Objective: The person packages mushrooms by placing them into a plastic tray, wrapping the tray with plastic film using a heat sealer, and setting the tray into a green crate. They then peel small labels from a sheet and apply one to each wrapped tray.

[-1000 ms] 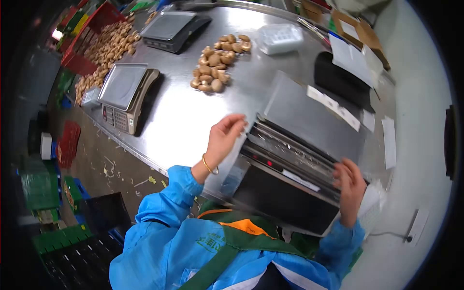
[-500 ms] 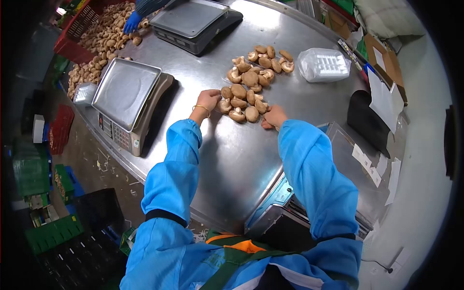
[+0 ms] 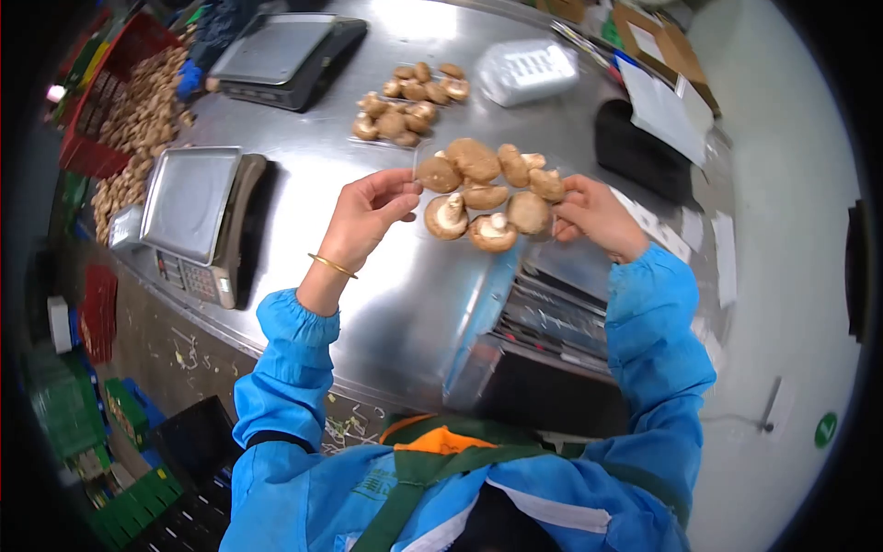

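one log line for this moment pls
left hand: grips mushroom pack edge | right hand: grips opposite edge | pack: held above steel table | nearby: scale

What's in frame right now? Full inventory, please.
mushroom tray: one, clear, brown mushrooms, held above the table
filled trays: two, brown mushrooms, on the table beyond it
empty trays: one stack, clear, far side of the table
scales: two, grey, one near left, one far left
crate: one, red, loose mushrooms, far left
machine: one, steel and black, near edge of the table
table: one, steel
glove: one, blue, a co-worker's, by the crate
bangle: one, gold, left wrist
left hand: fingers on the tray's left edge
right hand: fingers on the tray's right edge
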Demonstrator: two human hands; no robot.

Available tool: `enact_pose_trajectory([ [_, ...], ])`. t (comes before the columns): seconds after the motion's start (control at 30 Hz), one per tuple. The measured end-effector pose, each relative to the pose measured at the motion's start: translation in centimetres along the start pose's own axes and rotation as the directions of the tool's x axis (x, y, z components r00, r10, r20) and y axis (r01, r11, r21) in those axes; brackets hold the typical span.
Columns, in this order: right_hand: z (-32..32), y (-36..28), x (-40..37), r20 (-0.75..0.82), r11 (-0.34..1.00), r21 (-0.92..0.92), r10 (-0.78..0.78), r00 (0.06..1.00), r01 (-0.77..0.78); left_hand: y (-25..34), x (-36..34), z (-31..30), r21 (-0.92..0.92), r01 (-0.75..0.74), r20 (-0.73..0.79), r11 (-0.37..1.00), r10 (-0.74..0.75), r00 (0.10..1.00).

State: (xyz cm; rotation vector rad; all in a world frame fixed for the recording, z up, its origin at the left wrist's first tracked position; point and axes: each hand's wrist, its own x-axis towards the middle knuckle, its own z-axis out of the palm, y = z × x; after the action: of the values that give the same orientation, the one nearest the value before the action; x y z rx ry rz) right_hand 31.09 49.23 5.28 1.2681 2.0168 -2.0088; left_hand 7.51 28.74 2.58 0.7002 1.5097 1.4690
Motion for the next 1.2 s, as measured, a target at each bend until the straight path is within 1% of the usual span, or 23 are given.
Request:
enact_pose_trajectory([
  [0.2,-9.1,8.5,-10.4,-0.255,0.996,0.02,0.085,0.963,-0.083,-3.3,1.5,14.2,0.107,-0.019,0.275,0.994,-0.011,0.961],
  [0.23,-10.1,10.1,-11.2,-0.289,0.993,0.02,0.114,0.951,-0.113,-4.5,2.0,16.1,0.146,-0.079,0.289,0.986,0.034,0.957],
  [0.27,-11.0,11.5,-11.7,-0.309,0.993,0.034,0.115,0.944,-0.11,-5.5,2.4,17.7,0.184,-0.143,0.301,0.973,0.082,0.95],
  [0.4,-12.1,15.0,-14.1,-0.378,0.996,0.074,0.07,0.923,-0.046,-6.2,2.4,21.0,0.248,-0.171,0.359,0.954,0.074,0.93],
  [0.47,-12.1,16.7,-15.3,-0.495,0.996,-0.08,-0.014,0.869,-0.029,-6.4,1.5,20.5,0.391,-0.279,0.362,0.877,0.132,0.923],
  [0.5,-11.8,18.0,-16.6,-0.568,0.94,-0.325,-0.28,0.774,0.102,-5.6,0.1,20.0,0.409,-0.36,0.325,0.839,0.234,0.916],
  [0.53,-11.5,19.1,-18.5,-0.57,0.941,-0.321,-0.28,0.772,0.104,-4.6,-1.4,19.2,0.542,-0.393,0.291,0.742,0.273,0.917],
  [0.6,-9.4,18.6,-22.8,-0.67,0.719,-0.669,-0.478,0.568,-0.185,-2.8,-4.4,17.4,0.733,-0.36,0.202,0.576,0.321,0.925],
  [0.67,-7.7,20.4,-23.8,-0.693,0.744,-0.633,-0.422,0.585,-0.213,-1.5,-6.8,16.9,0.898,-0.146,0.114,0.414,0.1,0.988],
  [0.7,-6.9,21.0,-23.7,-0.712,0.765,-0.596,-0.361,0.602,-0.247,-2.3,-7.1,17.2,0.893,-0.176,0.144,0.415,0.107,0.984],
  [0.73,-5.9,21.0,-22.9,-0.7,0.762,-0.626,-0.455,0.551,-0.165,-3.7,-7.3,17.5,0.885,-0.205,0.172,0.417,0.115,0.978],
  [0.77,-5.5,20.6,-21.8,-0.755,0.915,-0.398,-0.284,0.591,-0.069,-4.4,-6.9,18.2,0.818,-0.257,0.212,0.516,0.146,0.966],
  [0.8,-5.3,20.6,-21.0,-0.756,0.991,-0.13,-0.107,0.645,0.013,-4.6,-7.1,18.0,0.819,-0.26,0.211,0.511,0.153,0.966],
  [0.83,-5.6,21.2,-20.9,-0.7,0.984,0.055,-0.083,0.709,0.17,-4.7,-7.3,17.7,0.659,-0.174,0.177,0.732,0.074,0.981],
  [0.87,-5.9,20.6,-21.4,-0.703,0.982,0.052,-0.093,0.706,0.181,-4.1,-7.5,17.7,0.447,-0.07,0.169,0.892,-0.008,0.986],
  [0.9,-5.8,19.8,-22.8,-0.666,0.942,0.209,-0.06,0.744,0.263,-3.0,-8.7,17.5,0.353,0.015,0.161,0.936,-0.077,0.984],
  [0.93,-5.6,19.4,-24.2,-0.62,0.872,0.364,-0.036,0.784,0.328,-2.7,-9.8,16.8,0.354,0.015,0.16,0.935,-0.076,0.984],
  [0.97,-5.6,19.6,-25.1,-0.533,0.823,0.497,0.038,0.846,0.276,-2.5,-10.9,16.0,0.299,0.129,0.178,0.945,-0.188,0.966],
  [1.0,-5.5,19.4,-25.9,-0.531,0.822,0.498,0.039,0.847,0.275,-2.4,-11.8,15.3,0.247,0.247,0.202,0.937,-0.299,0.933],
  [1.07,-5.8,17.9,-27.3,-0.36,0.555,0.771,-0.022,0.933,0.311,-1.8,-12.6,14.4,-0.051,0.625,0.454,0.779,-0.54,0.709],
  [1.1,-6.0,16.6,-27.7,-0.395,0.582,0.732,-0.065,0.917,0.356,-0.7,-12.8,14.8,-0.143,0.714,0.548,0.685,-0.546,0.634],
  [1.13,-6.4,15.3,-27.9,-0.396,0.582,0.729,-0.07,0.915,0.36,0.6,-12.2,15.1,-0.143,0.711,0.549,0.689,-0.542,0.636],
  [1.2,-7.6,12.8,-27.7,-0.465,0.452,0.638,-0.42,0.779,0.624,3.3,-10.4,15.7,-0.279,0.577,0.733,0.768,-0.217,0.645],
])
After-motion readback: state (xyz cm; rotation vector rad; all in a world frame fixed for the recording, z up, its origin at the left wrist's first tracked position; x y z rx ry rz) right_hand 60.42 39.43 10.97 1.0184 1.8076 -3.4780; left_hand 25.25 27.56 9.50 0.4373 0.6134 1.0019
